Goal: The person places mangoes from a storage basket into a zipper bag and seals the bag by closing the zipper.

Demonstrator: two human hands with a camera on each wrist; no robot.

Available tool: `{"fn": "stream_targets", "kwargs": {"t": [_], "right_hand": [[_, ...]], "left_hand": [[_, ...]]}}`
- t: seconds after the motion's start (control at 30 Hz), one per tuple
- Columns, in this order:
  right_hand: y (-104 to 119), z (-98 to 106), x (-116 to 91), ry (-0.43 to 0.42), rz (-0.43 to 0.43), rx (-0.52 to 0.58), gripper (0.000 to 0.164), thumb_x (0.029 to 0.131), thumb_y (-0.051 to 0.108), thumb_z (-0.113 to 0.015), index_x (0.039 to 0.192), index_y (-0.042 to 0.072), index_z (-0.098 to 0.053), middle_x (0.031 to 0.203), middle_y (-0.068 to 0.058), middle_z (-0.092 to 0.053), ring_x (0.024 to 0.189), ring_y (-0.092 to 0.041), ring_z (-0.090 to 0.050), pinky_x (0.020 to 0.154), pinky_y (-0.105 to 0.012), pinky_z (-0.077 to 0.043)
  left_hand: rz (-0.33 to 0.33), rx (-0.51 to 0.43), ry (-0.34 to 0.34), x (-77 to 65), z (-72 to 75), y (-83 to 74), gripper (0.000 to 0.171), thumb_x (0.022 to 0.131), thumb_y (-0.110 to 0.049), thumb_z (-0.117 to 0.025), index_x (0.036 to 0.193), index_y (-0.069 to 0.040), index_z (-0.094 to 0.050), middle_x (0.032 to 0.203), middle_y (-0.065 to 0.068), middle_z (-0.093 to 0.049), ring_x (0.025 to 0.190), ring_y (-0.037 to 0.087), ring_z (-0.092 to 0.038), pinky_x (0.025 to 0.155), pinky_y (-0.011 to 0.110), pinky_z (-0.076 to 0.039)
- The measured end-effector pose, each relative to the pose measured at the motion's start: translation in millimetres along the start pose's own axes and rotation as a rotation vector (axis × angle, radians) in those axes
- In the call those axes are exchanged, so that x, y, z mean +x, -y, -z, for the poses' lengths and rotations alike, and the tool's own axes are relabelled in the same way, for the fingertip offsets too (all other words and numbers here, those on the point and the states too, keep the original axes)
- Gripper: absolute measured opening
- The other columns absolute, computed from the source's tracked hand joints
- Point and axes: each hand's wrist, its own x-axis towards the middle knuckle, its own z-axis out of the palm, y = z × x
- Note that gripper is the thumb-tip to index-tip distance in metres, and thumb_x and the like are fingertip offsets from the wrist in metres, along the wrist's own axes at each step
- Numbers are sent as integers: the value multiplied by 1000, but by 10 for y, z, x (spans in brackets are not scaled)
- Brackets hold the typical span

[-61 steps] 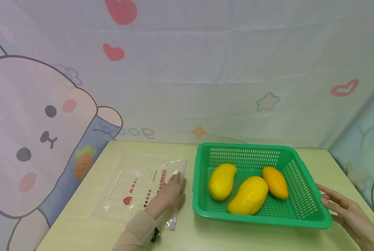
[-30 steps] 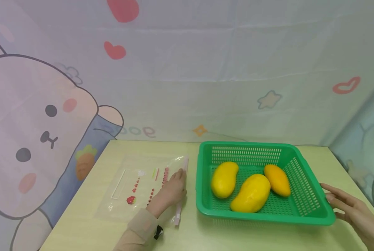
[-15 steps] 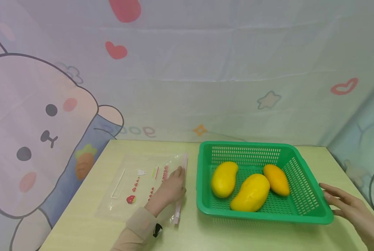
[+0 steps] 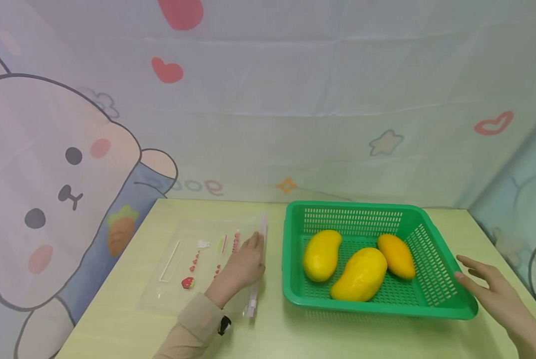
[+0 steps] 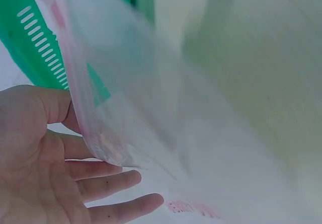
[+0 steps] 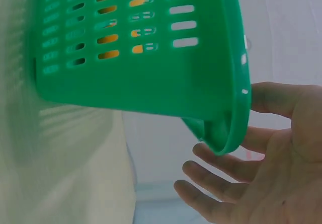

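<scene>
The green basket (image 4: 407,310) sits on the pale worktop (image 4: 340,339) with three mangoes in it: a yellow mango (image 4: 321,257) close to its left wall, a larger mango (image 4: 360,275) toward its near side, and a small orange mango (image 4: 396,257) right of its middle. To the left of the basket, apart from it, a clear printed bag (image 4: 202,269) lies with its pink edge (image 4: 254,291) facing the basket.

The step in hand looks like working at the mouth of the bag while the right hand waits by the basket. The next move seems to call for a sure hold on that pink edge — one layer parted from the other — before either hand turns to the mangoes.

The left hand (image 4: 241,267) is over the bag's basket side, right at the pink edge. In the left wrist view three of its fingers lie straight and loosely spread, but the bag's edge hides the thumb and forefinger tips, so I cannot tell whether they pinch it. The right hand (image 4: 497,291) is at the basket's right rim, fingers extended and spread, not wrapped round it; a light touch cannot be ruled out. The mangoes are well apart from the left hand's fingers, and the basket's right wall stands between them and the right hand.
</scene>
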Motion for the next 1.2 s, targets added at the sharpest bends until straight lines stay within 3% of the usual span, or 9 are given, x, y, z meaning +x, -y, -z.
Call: {"fn": "stream_targets", "kwargs": {"t": [0.13,0.3,0.57,0.83,1.07,1.2], "right_hand": [[73,-24,-10,-31,32,-3,70,103,40,-38,151,-5,-15,144,-44,-13,125,-61,-20,93,-72,-28],[193,-97,-61,-108,96,-28,65,102,35,-42,150,-4,-21,142,-42,-21,123,-58,-24,91,-74,-25],[379,-233,-127,-142,137,0,63,101,35,-45,150,0,-26,144,-37,-29,124,-53,-30,93,-75,-23],[592,-395,-165,-209,234,-28,55,101,26,-49,146,-2,-34,136,-30,-42,118,-44,-39,90,-68,-32],[842,-531,-175,-264,289,-155,53,99,25,-53,143,-1,-39,133,-31,-44,117,-49,-45,85,-67,-39],[985,-597,-174,-272,314,-169,53,98,25,-55,142,-1,-41,133,-29,-46,117,-47,-47,85,-65,-41]], "left_hand": [[9,-5,0,-5,46,-25,63,87,-5,-55,144,10,-32,153,27,-29,137,41,-40,78,40,-56],[11,6,-7,-12,92,-46,64,87,-6,-56,145,9,-32,154,24,-29,138,38,-39,88,47,-54],[11,20,-5,-17,157,-87,66,88,-8,-55,146,7,-30,156,22,-27,140,36,-37,96,50,-49],[-1,27,-24,-37,224,-146,65,89,-10,-57,146,7,-32,155,22,-30,139,37,-39,100,51,-46],[16,22,-28,-54,276,-178,64,91,-13,-57,147,6,-31,156,21,-29,140,36,-37,101,53,-45],[19,5,-30,-60,289,-188,65,91,-13,-58,147,5,-31,156,20,-28,140,37,-38,102,53,-44]]}}
